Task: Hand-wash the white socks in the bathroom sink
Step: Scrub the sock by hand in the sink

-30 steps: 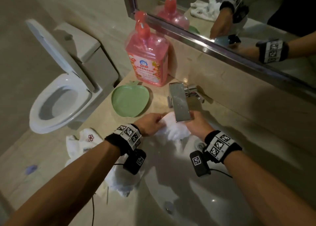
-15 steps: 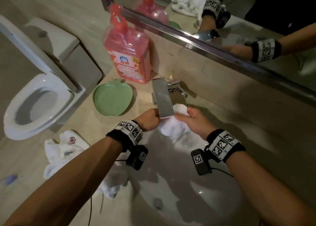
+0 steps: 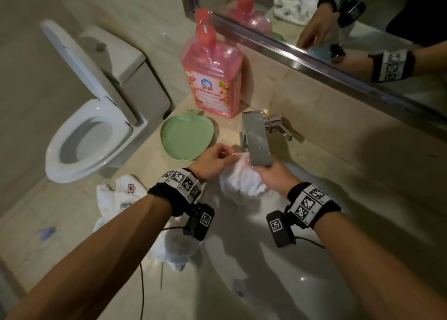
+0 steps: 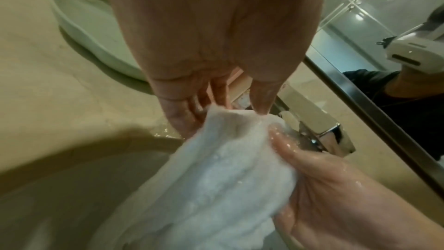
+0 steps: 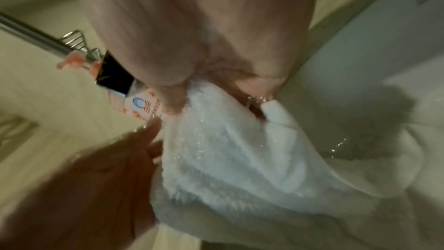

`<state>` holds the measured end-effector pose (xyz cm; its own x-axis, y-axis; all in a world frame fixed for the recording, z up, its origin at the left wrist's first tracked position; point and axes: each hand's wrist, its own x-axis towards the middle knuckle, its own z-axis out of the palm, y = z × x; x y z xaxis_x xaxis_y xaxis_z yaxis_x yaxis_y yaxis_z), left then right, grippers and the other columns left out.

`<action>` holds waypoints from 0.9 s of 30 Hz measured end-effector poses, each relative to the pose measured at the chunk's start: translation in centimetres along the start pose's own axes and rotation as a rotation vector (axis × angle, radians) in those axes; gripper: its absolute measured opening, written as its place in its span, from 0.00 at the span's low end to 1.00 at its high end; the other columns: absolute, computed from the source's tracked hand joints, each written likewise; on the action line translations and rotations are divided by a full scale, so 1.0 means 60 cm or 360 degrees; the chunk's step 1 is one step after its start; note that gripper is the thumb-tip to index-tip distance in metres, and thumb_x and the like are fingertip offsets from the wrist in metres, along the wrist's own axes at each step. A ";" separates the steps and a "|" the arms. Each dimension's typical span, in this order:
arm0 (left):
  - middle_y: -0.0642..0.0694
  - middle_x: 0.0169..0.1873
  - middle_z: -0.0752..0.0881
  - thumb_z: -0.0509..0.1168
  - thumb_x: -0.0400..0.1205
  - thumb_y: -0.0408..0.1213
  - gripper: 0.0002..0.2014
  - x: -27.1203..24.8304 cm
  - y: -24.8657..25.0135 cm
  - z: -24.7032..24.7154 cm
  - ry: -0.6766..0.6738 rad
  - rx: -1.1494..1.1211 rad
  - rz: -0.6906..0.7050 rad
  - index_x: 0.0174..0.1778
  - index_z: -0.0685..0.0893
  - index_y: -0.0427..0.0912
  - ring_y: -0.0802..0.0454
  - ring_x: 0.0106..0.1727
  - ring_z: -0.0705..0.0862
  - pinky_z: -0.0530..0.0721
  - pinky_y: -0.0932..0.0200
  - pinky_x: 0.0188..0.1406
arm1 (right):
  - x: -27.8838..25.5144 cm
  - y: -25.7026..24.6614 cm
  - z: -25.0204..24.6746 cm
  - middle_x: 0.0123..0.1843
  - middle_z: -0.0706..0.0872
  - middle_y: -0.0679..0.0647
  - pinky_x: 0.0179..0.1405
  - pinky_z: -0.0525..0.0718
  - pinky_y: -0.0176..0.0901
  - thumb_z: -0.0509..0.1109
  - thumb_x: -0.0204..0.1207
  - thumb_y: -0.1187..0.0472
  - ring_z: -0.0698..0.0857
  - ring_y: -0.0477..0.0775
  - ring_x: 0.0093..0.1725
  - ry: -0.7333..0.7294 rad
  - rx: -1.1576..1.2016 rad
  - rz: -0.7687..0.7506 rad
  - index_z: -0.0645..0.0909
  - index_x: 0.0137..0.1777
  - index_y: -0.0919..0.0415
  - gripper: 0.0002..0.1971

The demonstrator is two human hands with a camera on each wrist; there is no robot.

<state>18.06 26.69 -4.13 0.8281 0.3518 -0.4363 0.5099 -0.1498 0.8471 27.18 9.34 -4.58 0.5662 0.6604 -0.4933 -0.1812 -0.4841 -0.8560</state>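
The white sock [image 3: 240, 180] hangs bunched under the spout of the tap [image 3: 257, 142], over the back of the sink [image 3: 266, 271]. The left hand [image 3: 212, 161] pinches the sock's upper edge between thumb and fingertips; the right hand [image 3: 275, 177] grips the opposite side with curled fingers, wet and glistening in the left wrist view.

Change noted: half a second ago the right hand was raised beside the tap with the sock pressed up near the spout; it now sits lower, in front of the tap, and the left hand has opened its grip to a light pinch on the edge. The sock is spread wider between the two hands. Judgement: the person is repositioning the fabric for another rub or rinse; washing is under way, not finished. No running water can be confirmed.

More white socks [image 3: 116, 196] lie on the desk left of the sink, seemingly awaiting their turn. A green dish [image 3: 186, 138] and pink soap bottle [image 3: 212, 78] stand left of the tap.
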 end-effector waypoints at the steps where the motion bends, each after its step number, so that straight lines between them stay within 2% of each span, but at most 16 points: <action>1: 0.48 0.49 0.85 0.69 0.82 0.50 0.14 0.000 -0.007 0.001 -0.0052 0.0058 -0.0096 0.53 0.83 0.43 0.53 0.46 0.83 0.83 0.52 0.52 | -0.004 -0.004 -0.006 0.47 0.93 0.42 0.45 0.88 0.37 0.70 0.84 0.61 0.90 0.46 0.52 0.0026 0.0051 0.0031 0.87 0.57 0.47 0.08; 3: 0.49 0.50 0.85 0.65 0.84 0.56 0.16 -0.003 -0.019 0.010 -0.0237 0.0188 -0.0237 0.50 0.84 0.45 0.51 0.46 0.85 0.82 0.52 0.52 | -0.010 -0.004 -0.020 0.56 0.93 0.54 0.60 0.87 0.53 0.68 0.83 0.68 0.89 0.56 0.59 -0.0004 0.0174 0.0102 0.86 0.62 0.54 0.13; 6: 0.50 0.55 0.86 0.60 0.86 0.55 0.17 -0.005 -0.025 0.030 -0.0398 0.0405 -0.0146 0.55 0.87 0.47 0.48 0.53 0.86 0.78 0.59 0.52 | -0.021 0.005 -0.041 0.57 0.92 0.55 0.62 0.88 0.60 0.69 0.81 0.70 0.90 0.58 0.59 -0.0058 0.0210 0.0117 0.86 0.63 0.55 0.15; 8: 0.52 0.49 0.88 0.60 0.88 0.48 0.09 -0.004 -0.013 0.047 -0.0407 0.0372 0.0017 0.54 0.85 0.52 0.52 0.52 0.86 0.79 0.65 0.47 | -0.027 0.013 -0.055 0.55 0.92 0.52 0.60 0.89 0.59 0.74 0.77 0.69 0.91 0.56 0.56 -0.0033 0.0066 0.0093 0.86 0.61 0.54 0.15; 10: 0.62 0.43 0.87 0.61 0.88 0.41 0.07 0.000 0.004 0.065 -0.0454 0.0404 0.0151 0.54 0.83 0.58 0.60 0.46 0.86 0.79 0.70 0.44 | -0.032 0.021 -0.066 0.52 0.93 0.50 0.57 0.89 0.57 0.82 0.71 0.60 0.92 0.54 0.53 -0.0028 -0.0065 0.0087 0.85 0.58 0.52 0.16; 12: 0.71 0.34 0.84 0.63 0.87 0.40 0.11 0.004 0.021 0.080 -0.0485 0.0486 0.0226 0.46 0.83 0.63 0.71 0.38 0.82 0.76 0.76 0.38 | -0.041 0.024 -0.072 0.59 0.91 0.49 0.62 0.87 0.59 0.83 0.68 0.45 0.89 0.52 0.59 -0.0018 -0.0204 0.0105 0.83 0.65 0.53 0.28; 14: 0.66 0.29 0.84 0.65 0.86 0.41 0.13 0.013 0.030 0.089 -0.0504 0.0497 0.0297 0.36 0.82 0.62 0.70 0.31 0.80 0.77 0.72 0.36 | -0.049 0.026 -0.078 0.63 0.89 0.49 0.60 0.87 0.58 0.75 0.68 0.31 0.88 0.53 0.61 -0.0037 -0.0430 0.0088 0.81 0.68 0.52 0.34; 15: 0.61 0.31 0.84 0.65 0.86 0.42 0.12 0.015 0.033 0.091 -0.0498 0.0489 0.0317 0.36 0.82 0.59 0.68 0.31 0.79 0.78 0.66 0.37 | -0.050 0.031 -0.082 0.57 0.91 0.49 0.54 0.90 0.57 0.71 0.71 0.31 0.90 0.52 0.56 -0.0031 -0.0444 0.0062 0.84 0.63 0.49 0.28; 17: 0.54 0.42 0.87 0.65 0.86 0.41 0.05 0.019 0.037 0.091 -0.0485 0.0377 0.0330 0.50 0.86 0.54 0.66 0.38 0.82 0.82 0.59 0.40 | -0.051 0.035 -0.088 0.44 0.92 0.46 0.41 0.90 0.54 0.68 0.80 0.37 0.91 0.48 0.42 0.0021 -0.0282 0.0024 0.88 0.53 0.43 0.14; 19: 0.49 0.55 0.88 0.65 0.86 0.39 0.13 0.020 0.034 0.086 -0.0469 0.0288 0.0292 0.66 0.84 0.48 0.57 0.52 0.86 0.85 0.57 0.53 | -0.049 0.031 -0.088 0.42 0.90 0.49 0.46 0.84 0.52 0.66 0.81 0.38 0.87 0.51 0.39 0.0116 -0.0133 0.0029 0.89 0.51 0.39 0.12; 20: 0.52 0.57 0.88 0.64 0.86 0.38 0.15 0.019 0.030 0.082 -0.0478 0.0297 0.0243 0.69 0.83 0.48 0.54 0.55 0.85 0.84 0.58 0.57 | -0.046 0.027 -0.086 0.44 0.90 0.55 0.50 0.83 0.54 0.66 0.82 0.38 0.86 0.56 0.41 0.0141 -0.0069 0.0043 0.89 0.52 0.41 0.13; 21: 0.57 0.56 0.87 0.63 0.87 0.38 0.15 0.017 0.023 0.076 -0.0495 0.0339 0.0211 0.69 0.83 0.49 0.57 0.55 0.85 0.81 0.64 0.59 | -0.042 0.024 -0.083 0.44 0.89 0.59 0.53 0.83 0.56 0.66 0.82 0.38 0.86 0.60 0.42 0.0153 -0.0022 0.0044 0.89 0.53 0.43 0.14; 23: 0.62 0.52 0.86 0.61 0.88 0.39 0.11 0.012 0.010 0.060 -0.0473 0.0428 0.0197 0.62 0.87 0.51 0.63 0.50 0.83 0.77 0.73 0.55 | -0.036 0.019 -0.076 0.44 0.88 0.57 0.53 0.83 0.56 0.67 0.84 0.45 0.85 0.59 0.43 0.0131 0.0037 0.0016 0.87 0.58 0.48 0.12; 25: 0.52 0.41 0.87 0.61 0.88 0.38 0.10 0.006 0.000 0.039 -0.0354 0.0356 0.0198 0.46 0.86 0.48 0.58 0.43 0.81 0.81 0.58 0.51 | -0.029 0.016 -0.068 0.52 0.91 0.52 0.52 0.85 0.53 0.69 0.85 0.59 0.89 0.57 0.50 0.0043 0.0042 -0.0008 0.86 0.62 0.50 0.09; 26: 0.44 0.39 0.87 0.62 0.88 0.39 0.10 0.001 -0.001 0.028 -0.0289 0.0309 0.0204 0.41 0.84 0.44 0.54 0.41 0.80 0.80 0.51 0.50 | -0.025 0.015 -0.061 0.55 0.92 0.50 0.53 0.86 0.50 0.70 0.82 0.65 0.90 0.54 0.54 -0.0002 0.0021 -0.0008 0.85 0.62 0.51 0.12; 27: 0.37 0.39 0.87 0.64 0.87 0.40 0.11 -0.005 0.000 0.019 -0.0249 0.0255 0.0208 0.41 0.84 0.39 0.52 0.41 0.79 0.80 0.49 0.49 | -0.022 0.013 -0.053 0.55 0.92 0.48 0.54 0.86 0.46 0.72 0.79 0.69 0.90 0.50 0.56 -0.0038 -0.0010 -0.0001 0.86 0.61 0.51 0.15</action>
<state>18.06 25.56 -4.37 0.9090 0.1747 -0.3784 0.4162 -0.3332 0.8460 28.85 6.26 -4.13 0.5470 0.6742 -0.4962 -0.1756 -0.4872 -0.8555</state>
